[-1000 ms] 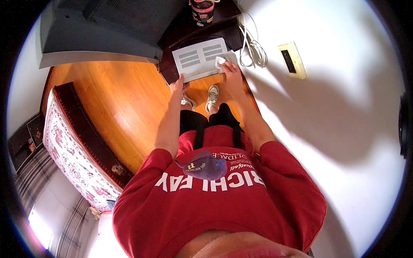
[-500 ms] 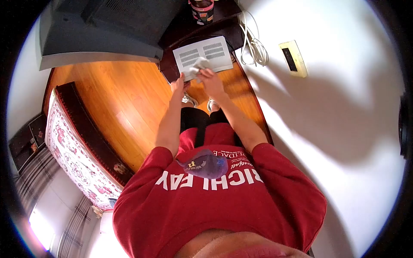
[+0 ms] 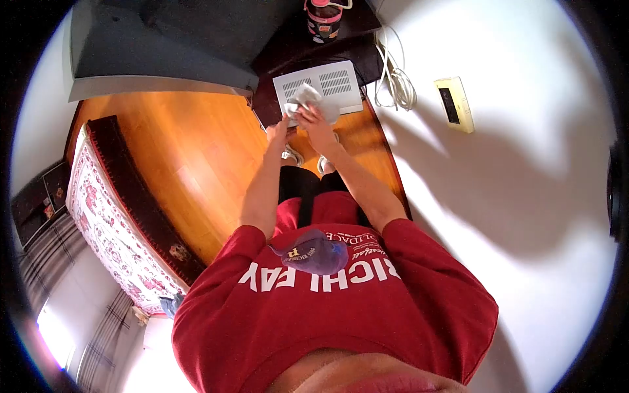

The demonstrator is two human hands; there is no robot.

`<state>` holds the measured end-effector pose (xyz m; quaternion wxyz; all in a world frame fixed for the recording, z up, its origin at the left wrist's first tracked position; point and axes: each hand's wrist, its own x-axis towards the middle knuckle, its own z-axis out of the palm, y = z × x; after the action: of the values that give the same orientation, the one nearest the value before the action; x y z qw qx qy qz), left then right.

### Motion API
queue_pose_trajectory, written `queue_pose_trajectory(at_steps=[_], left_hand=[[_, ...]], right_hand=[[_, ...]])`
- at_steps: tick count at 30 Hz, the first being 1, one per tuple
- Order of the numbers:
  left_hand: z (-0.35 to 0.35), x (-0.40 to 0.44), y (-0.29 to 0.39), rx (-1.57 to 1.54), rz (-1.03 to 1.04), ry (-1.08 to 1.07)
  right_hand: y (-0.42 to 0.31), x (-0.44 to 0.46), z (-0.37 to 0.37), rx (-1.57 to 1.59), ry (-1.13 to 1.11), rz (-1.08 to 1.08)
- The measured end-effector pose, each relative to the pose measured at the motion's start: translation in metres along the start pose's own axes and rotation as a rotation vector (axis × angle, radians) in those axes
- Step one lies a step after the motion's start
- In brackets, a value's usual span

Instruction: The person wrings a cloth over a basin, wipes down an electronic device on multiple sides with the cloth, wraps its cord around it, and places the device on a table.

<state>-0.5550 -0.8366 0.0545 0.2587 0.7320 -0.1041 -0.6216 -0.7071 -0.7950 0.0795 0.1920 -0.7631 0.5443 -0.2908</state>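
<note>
A white box with slotted vents [image 3: 335,79], like a set-top or router box, is in front of me on a dark shelf. My left hand [image 3: 280,133] is at its near left corner, thumb on top and fingers curled under the edge. In my right hand [image 3: 317,133] is a crumpled whitish cloth [image 3: 305,95], pressed against the top of the box near its front edge. The cloth covers part of the vents, and my right fingers are partly hidden by it.
A large dark television [image 3: 164,46] stands at the upper left. Behind the box is a dark cup with a pink rim [image 3: 324,27]. Coiled white cable [image 3: 398,88] hangs by the wall at right, near a cream wall panel [image 3: 454,105]. A patterned bed cover [image 3: 108,216] lies left.
My right hand and the cloth have shifted left across the box, closer to my left hand. The whole view has moved slightly, so the surroundings sit a little further right and lower.
</note>
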Motion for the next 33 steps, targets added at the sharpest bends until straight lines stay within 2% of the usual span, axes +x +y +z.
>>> queue_pose_trajectory(at_steps=[1,5,7,10,11,14,16,18,19,22,24,26,28,30,31,32,33], left_hand=[[-0.002,0.002,-0.003,-0.064,0.009,-0.057],[-0.001,0.002,0.002,-0.024,-0.029,-0.025],[-0.001,-0.001,0.003,-0.021,-0.026,-0.032],[0.000,-0.002,0.005,-0.017,-0.032,-0.028],[0.001,-0.003,0.005,-0.015,-0.043,-0.019],[-0.001,-0.009,0.011,0.028,-0.071,-0.044],[-0.003,0.000,0.003,0.003,-0.028,-0.053],[-0.002,-0.002,0.001,-0.023,0.013,-0.069],[-0.001,-0.005,0.004,-0.016,-0.026,-0.060],[-0.006,-0.001,0.003,-0.012,-0.053,-0.057],[-0.005,0.003,0.003,-0.021,-0.037,-0.065],[-0.004,-0.002,0.006,0.030,-0.057,-0.074],[-0.002,-0.006,0.009,0.043,-0.045,-0.072],[-0.004,-0.010,0.010,0.064,-0.033,-0.073],[-0.004,-0.010,0.011,0.051,-0.037,-0.090],[-0.004,-0.011,0.012,0.036,-0.041,-0.109],[-0.004,-0.012,0.012,0.039,-0.040,-0.109]], right_hand=[[-0.003,0.004,0.000,-0.015,-0.058,0.004],[0.033,0.009,-0.018,-0.068,-0.014,-0.017],[0.057,0.010,-0.032,-0.139,0.058,0.190],[0.069,0.024,-0.043,-0.202,0.116,0.253],[0.068,0.029,-0.033,-0.209,0.210,0.220],[0.039,0.050,-0.018,-0.272,0.097,0.253],[0.029,0.054,0.013,-0.224,0.048,0.207],[0.018,0.057,0.027,-0.141,-0.051,-0.023],[0.020,0.057,0.023,-0.143,-0.049,-0.023],[0.025,0.059,-0.007,-0.088,-0.095,0.025],[0.035,0.065,-0.049,0.175,-0.049,0.334],[0.070,0.058,-0.048,-0.173,0.125,0.216],[0.067,0.063,-0.046,-0.198,0.158,0.250],[0.053,0.074,-0.018,-0.275,0.224,0.185],[0.040,0.074,-0.008,-0.149,0.128,0.141],[0.033,0.078,-0.003,-0.030,-0.077,0.083],[0.022,0.074,0.012,-0.076,-0.038,0.040]])
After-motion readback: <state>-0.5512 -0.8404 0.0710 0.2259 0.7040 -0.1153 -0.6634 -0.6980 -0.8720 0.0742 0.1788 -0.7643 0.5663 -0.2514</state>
